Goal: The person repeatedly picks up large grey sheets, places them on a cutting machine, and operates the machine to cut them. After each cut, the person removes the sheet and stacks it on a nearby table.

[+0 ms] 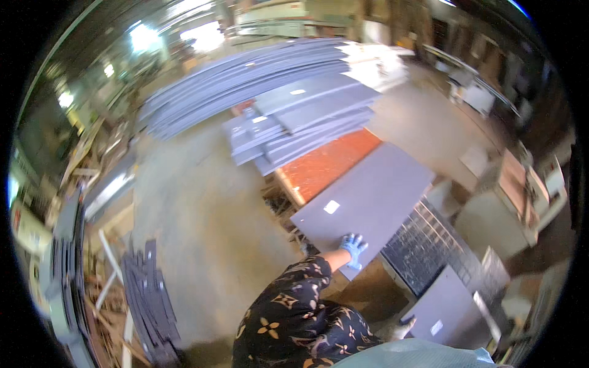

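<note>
My left hand (354, 250), in a light blue glove, lies with fingers spread on the near end of a large flat grey panel (374, 196). This panel rests slantwise across an orange-topped work surface (331, 164) and bears a small white label (332, 207). Lower right, a second grey panel (451, 306), also labelled in white, is tilted beside my body. My right hand (400, 330) is at its left edge, gripping it with dark fingertips over the face; the rest of that hand is partly hidden by my clothing.
Stacked grey panels (307, 110) lie beyond the orange surface, with longer stacks (245, 80) behind. A dark gridded surface (429, 245) lies between the two nearer panels. Dark strips (147, 300) lean at the left, and a pale machine (503, 202) stands at the right.
</note>
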Action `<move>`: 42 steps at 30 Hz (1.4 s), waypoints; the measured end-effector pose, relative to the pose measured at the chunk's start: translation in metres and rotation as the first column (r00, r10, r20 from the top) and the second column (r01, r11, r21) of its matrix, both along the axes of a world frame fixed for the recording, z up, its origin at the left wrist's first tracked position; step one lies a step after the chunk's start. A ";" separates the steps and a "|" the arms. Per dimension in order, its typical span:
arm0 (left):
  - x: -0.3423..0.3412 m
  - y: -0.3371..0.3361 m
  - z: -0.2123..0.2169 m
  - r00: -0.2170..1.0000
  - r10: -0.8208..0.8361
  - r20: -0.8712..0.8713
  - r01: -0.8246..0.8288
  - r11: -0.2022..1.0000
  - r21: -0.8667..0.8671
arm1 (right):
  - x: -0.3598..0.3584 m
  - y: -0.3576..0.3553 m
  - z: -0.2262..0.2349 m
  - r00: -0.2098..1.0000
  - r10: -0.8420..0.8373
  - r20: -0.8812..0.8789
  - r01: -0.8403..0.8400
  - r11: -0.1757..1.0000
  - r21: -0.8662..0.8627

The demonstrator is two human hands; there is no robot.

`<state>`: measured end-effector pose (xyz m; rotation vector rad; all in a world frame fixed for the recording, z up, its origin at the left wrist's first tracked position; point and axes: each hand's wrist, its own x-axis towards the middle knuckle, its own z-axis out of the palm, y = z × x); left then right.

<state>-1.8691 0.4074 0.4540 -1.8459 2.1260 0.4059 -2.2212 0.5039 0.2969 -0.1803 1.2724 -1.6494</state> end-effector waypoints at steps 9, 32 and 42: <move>-0.005 0.000 -0.017 0.998 -0.069 0.010 0.070 0.989 -0.131 | 0.014 -0.008 0.051 0.912 -0.157 0.379 0.168 0.986 0.004; -0.380 0.118 -0.149 0.889 0.091 -0.449 0.420 0.229 0.878 | 0.139 0.327 0.110 0.616 -0.692 -0.376 0.745 0.357 0.564; -0.467 0.335 -0.187 0.864 -0.020 -0.503 0.455 -0.393 0.799 | 0.218 0.328 0.122 -0.157 -0.788 -0.596 0.868 -0.398 0.297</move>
